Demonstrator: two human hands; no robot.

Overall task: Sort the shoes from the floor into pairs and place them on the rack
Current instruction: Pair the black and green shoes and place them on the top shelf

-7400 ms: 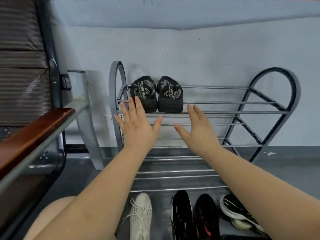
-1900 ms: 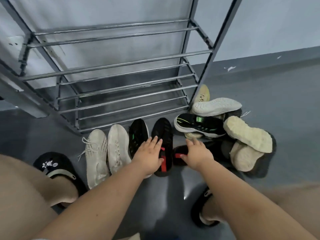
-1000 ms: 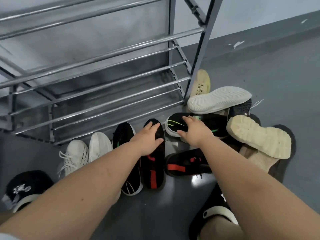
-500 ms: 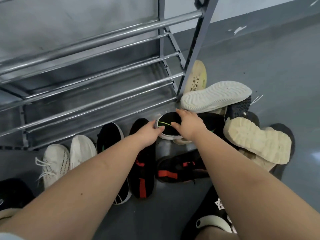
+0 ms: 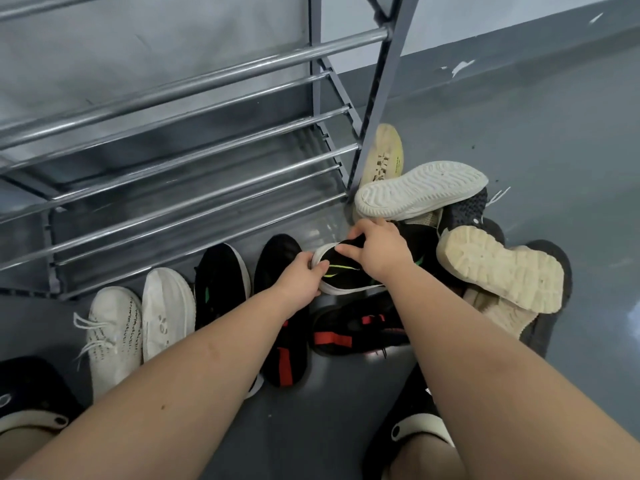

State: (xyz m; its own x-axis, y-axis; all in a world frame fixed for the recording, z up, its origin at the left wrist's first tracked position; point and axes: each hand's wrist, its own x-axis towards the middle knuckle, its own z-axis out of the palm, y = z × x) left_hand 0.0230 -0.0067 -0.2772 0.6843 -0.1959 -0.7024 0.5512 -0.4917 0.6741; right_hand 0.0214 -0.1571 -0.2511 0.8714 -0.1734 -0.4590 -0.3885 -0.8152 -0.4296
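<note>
In the head view, both hands take hold of a black sneaker with green stripes (image 5: 341,271) lying at the left edge of the shoe pile (image 5: 460,237), just in front of the rack's (image 5: 194,199) right end. The left hand (image 5: 299,282) curls its fingers round the white-edged toe; the right hand (image 5: 379,249) pinches the upper near the tongue.

To do this well, I would lift the toe first and draw the shoe leftward and out from under the overturned white-soled sneaker (image 5: 420,190), so the pile does not tumble. Its likely mate is the black shoe with a green mark (image 5: 221,282) in the row beside the rack.

The held sneaker's long axis runs roughly left to right, toe pointing left, heel buried in the pile.
</note>
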